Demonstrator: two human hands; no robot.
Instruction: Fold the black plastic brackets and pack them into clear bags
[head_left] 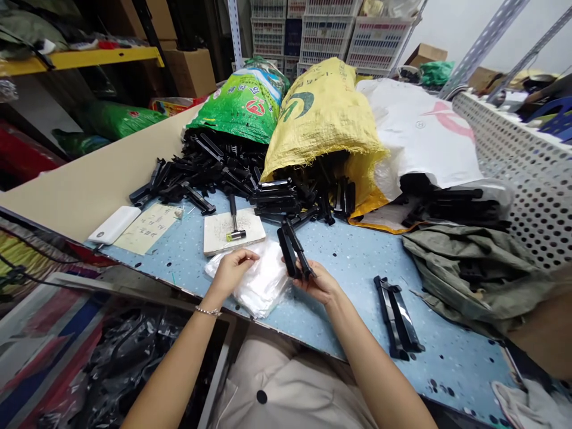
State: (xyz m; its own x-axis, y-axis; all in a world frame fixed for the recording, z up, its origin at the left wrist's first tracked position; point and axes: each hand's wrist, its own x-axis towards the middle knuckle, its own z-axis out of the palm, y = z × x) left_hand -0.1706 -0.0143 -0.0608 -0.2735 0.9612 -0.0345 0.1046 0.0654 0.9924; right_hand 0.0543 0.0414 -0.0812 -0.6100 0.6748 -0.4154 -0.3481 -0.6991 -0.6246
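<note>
My right hand is closed around a pair of long black plastic parts, held upright and tilted away over the blue table. My left hand pinches the top of a pile of clear plastic bags lying at the table's near edge. A small hammer rests on a white block just beyond the bags. Another set of black parts lies flat to the right of my right hand.
A green sack, a yellow sack and a white sack spill heaps of black parts across the back. An olive cloth lies at right beside a perforated metal panel. A white power bank and paper note sit left.
</note>
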